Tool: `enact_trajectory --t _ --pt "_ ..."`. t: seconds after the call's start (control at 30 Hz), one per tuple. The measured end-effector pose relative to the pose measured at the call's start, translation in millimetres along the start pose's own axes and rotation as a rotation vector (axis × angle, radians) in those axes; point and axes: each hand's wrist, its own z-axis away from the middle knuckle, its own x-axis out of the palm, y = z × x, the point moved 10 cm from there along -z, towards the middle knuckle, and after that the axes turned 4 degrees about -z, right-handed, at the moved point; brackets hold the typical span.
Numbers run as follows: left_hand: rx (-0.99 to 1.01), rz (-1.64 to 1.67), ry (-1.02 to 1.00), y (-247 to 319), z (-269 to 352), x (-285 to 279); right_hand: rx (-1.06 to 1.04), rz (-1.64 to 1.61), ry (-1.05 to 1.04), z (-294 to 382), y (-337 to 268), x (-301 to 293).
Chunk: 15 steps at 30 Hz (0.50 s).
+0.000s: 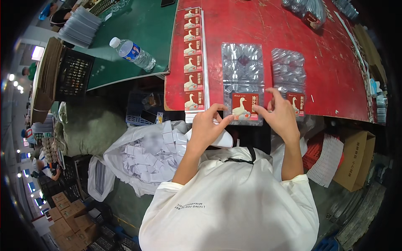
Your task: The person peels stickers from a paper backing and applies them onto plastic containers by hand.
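A clear plastic egg tray (242, 70) lies on the red tabletop in front of me, with a red goose sticker (245, 106) on its near part. My left hand (209, 124) is at the left edge of that sticker, fingers apart. At its right edge is my right hand (279, 114), thumb by the sticker and forefinger raised. To the right, a narrower stack of clear trays (289, 70) bears a similar goose sticker (296, 103), partly behind my right hand. A long row of goose stickers on white backing (192, 62) lies left of the tray.
A water bottle (133, 53) lies on the green tabletop (113, 72) at left, near a black crate (74, 71). More clear trays (306, 14) lie far right. Below the table edge are a bag of white paper scraps (150, 157) and a cardboard box (355, 160).
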Motion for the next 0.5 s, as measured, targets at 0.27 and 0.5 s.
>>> enact_trajectory --t 0.27,0.5 --pt "0.073 0.001 0.041 1 -10 -6 -0.040 -0.133 -0.096 10 11 2" --pt "0.077 0.004 0.005 -1 -1 2 -0.650 -0.345 0.246 31 -70 -25"
